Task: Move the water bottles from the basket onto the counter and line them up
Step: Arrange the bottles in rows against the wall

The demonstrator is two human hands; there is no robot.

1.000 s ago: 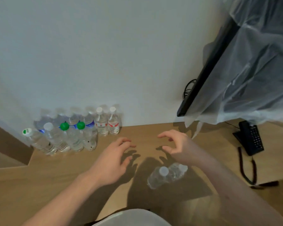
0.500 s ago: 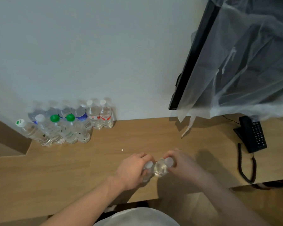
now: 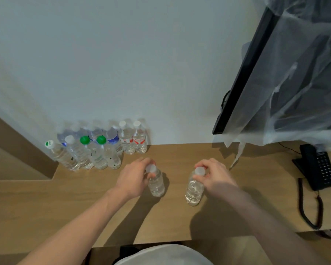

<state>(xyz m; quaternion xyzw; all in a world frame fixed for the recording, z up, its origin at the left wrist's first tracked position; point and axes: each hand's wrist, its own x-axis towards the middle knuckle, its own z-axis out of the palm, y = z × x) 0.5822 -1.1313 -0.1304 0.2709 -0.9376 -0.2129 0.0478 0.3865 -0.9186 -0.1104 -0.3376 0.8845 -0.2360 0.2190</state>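
Two clear water bottles with white caps stand upright on the wooden counter (image 3: 180, 222). My left hand (image 3: 134, 178) grips the neck of the left bottle (image 3: 156, 185). My right hand (image 3: 215, 176) grips the neck of the right bottle (image 3: 194, 192). Against the wall at the back left stands a group of several bottles (image 3: 96, 150) in two rows, some with green caps, some with blue labels, two with red labels. The basket is out of sight.
A black monitor (image 3: 243, 73) draped in clear plastic sheeting hangs over the counter's right side. A black desk phone (image 3: 319, 169) with a coiled cord lies at the far right. The counter steps back at the left end.
Both hands have lifted the two bottles from below the counter's front edge, moved them apart and stood them upright on the counter.
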